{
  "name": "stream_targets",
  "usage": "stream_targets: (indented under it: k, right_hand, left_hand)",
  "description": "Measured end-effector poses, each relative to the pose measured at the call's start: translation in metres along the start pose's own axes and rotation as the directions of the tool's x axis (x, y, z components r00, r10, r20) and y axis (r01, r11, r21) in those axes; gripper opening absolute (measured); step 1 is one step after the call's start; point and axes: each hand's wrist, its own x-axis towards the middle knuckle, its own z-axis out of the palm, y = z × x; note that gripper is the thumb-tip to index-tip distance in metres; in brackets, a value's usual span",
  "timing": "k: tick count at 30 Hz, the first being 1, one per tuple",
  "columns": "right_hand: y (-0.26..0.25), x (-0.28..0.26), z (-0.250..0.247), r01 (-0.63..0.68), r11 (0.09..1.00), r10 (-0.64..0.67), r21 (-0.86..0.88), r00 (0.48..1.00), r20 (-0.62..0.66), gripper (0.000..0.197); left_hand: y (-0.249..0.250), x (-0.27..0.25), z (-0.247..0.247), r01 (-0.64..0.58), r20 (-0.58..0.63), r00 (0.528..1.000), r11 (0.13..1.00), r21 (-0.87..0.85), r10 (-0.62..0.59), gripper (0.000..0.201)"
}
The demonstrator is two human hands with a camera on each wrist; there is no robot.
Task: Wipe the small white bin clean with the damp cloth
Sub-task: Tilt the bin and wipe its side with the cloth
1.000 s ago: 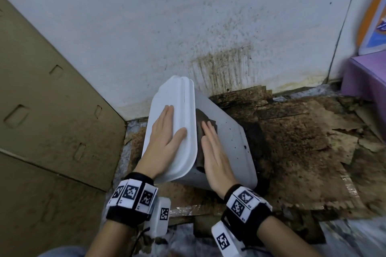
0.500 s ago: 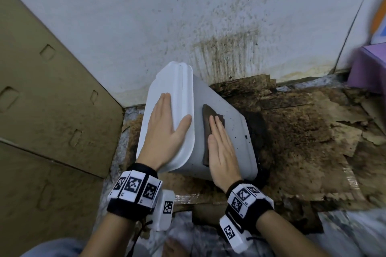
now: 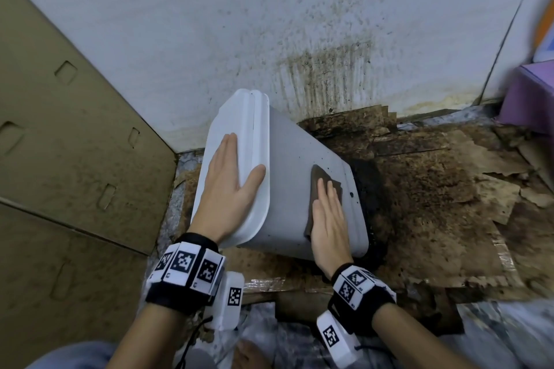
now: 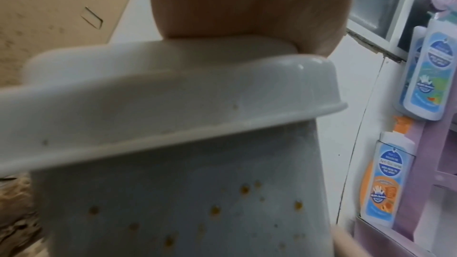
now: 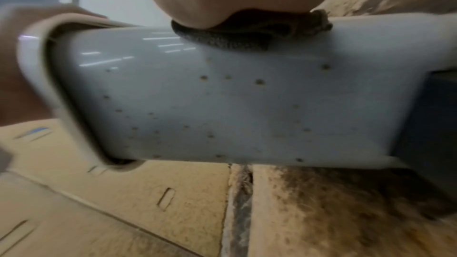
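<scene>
The small white bin (image 3: 299,189) lies tilted on its side on the stained cardboard (image 3: 419,219) that covers the floor, near the back edge of it where the spotted wall (image 3: 269,39) begins. Its lidded top points to the left and its base to the right.

The left hand (image 3: 227,186) rests flat on the lid (image 3: 239,129), fingers straight and together, thumb spread over the lid's rim. I think it is placed so to keep the bin from rolling or sliding while the other hand rubs.

The right hand (image 3: 328,219) presses the damp cloth (image 3: 322,181) flat on the upper side wall, close to the base end; the fingers are straight and pressed together, not curled around the cloth. Only the dark front and left edges of the cloth come out from under the palm.

The wrist views show many small brown spots (image 5: 259,81) on the near side wall (so this face is probably not wiped yet). The inside of the bin is hidden by the lid, and its underside against the cardboard cannot be seen. In the left wrist view some bottles (image 4: 420,75) stand at the right; their labels are too blurred to read.
</scene>
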Motion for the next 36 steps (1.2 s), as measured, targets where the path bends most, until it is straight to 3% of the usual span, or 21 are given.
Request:
stream_targets:
  k: [8, 14, 21, 25, 30, 36]
  right_hand:
    - [-0.059, -0.010, 0.006, 0.189, 0.980, -0.192, 0.059, 0.980, 0.048, 0.057]
    - [-0.024, -0.008, -0.003, 0.292, 0.956, -0.293, 0.012, 0.956, 0.010, 0.053]
    - [0.054, -0.003, -0.019, 0.086, 0.996, -0.086, -0.007, 0.996, 0.015, 0.060]
    - [0.068, 0.000, -0.019, 0.025, 1.000, -0.025, 0.001, 0.999, 0.025, 0.056]
    - [0.033, 0.005, -0.007, 0.089, 0.994, -0.087, -0.070, 0.995, 0.039, 0.061]
    - [-0.036, -0.003, -0.003, 0.156, 0.987, -0.159, 0.043, 0.986, 0.059, 0.055]
  left_hand:
    - [0.007, 0.002, 0.005, -0.027, -0.007, 1.000, 0.999, 0.025, 0.027, 0.075]
    - [0.004, 0.001, 0.006, -0.031, -0.012, 0.999, 0.999, 0.018, 0.031, 0.077]
    - [0.002, 0.002, 0.004, -0.029, -0.016, 0.999, 0.999, 0.014, 0.030, 0.077]
    - [0.002, 0.002, 0.005, -0.037, -0.015, 0.999, 0.999, 0.003, 0.037, 0.081]
    - [0.001, 0.004, 0.001, -0.009, -0.016, 1.000, 1.000, 0.017, 0.009, 0.086]
    - [0.007, 0.003, 0.006, -0.015, -0.004, 1.000, 0.999, 0.029, 0.015, 0.079]
